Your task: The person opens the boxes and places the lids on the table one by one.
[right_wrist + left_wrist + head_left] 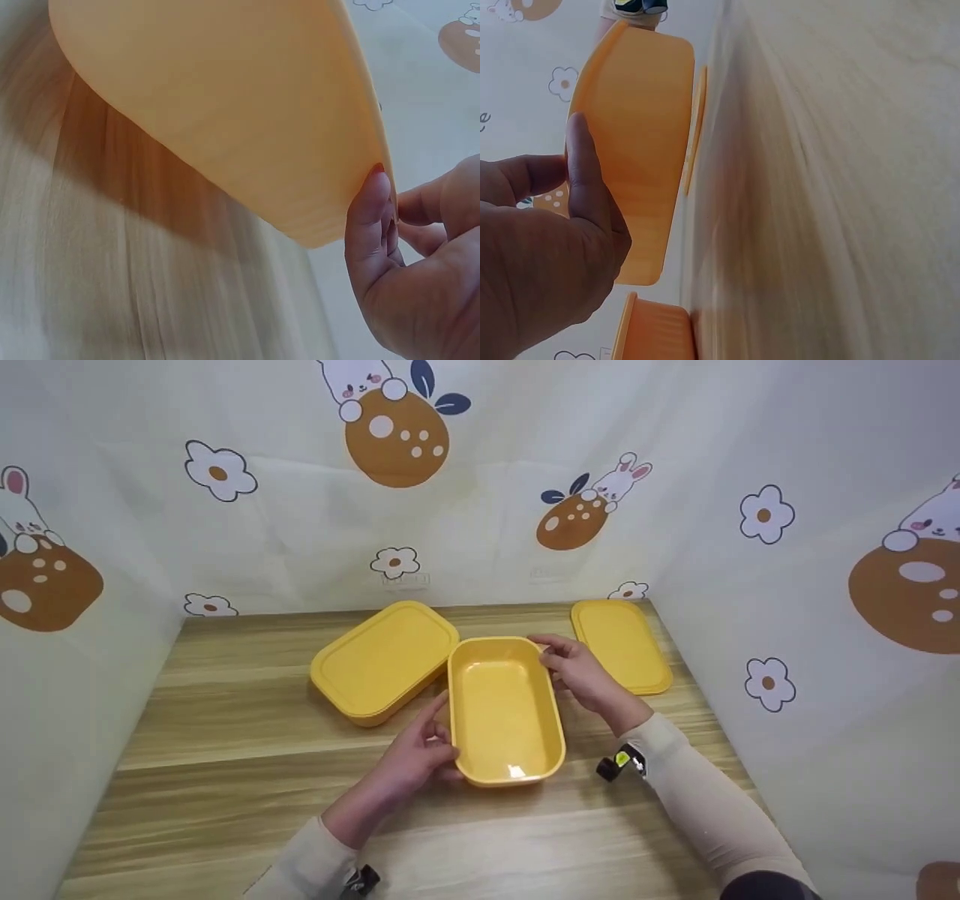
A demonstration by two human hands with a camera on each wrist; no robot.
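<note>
An uncovered yellow food container (504,712), rectangular with rounded corners, is held above the wooden table between two hands. My left hand (412,754) grips its near left side, thumb at the rim and fingers along the outer wall (641,135). At the far right corner my right hand (581,675) pinches the rim, and the right wrist view shows its fingers (367,217) against the outside wall. Nothing is visible inside the container. Behind it on the left sits a second yellow container with its lid on (386,660). A loose yellow lid (622,645) lies beyond my right hand.
The wood-grain table (225,780) is bounded at the back and both sides by pale cloth (480,495) printed with rabbits and flowers. The lidded container stands close to the held one's left edge. The loose lid lies near the right-hand cloth.
</note>
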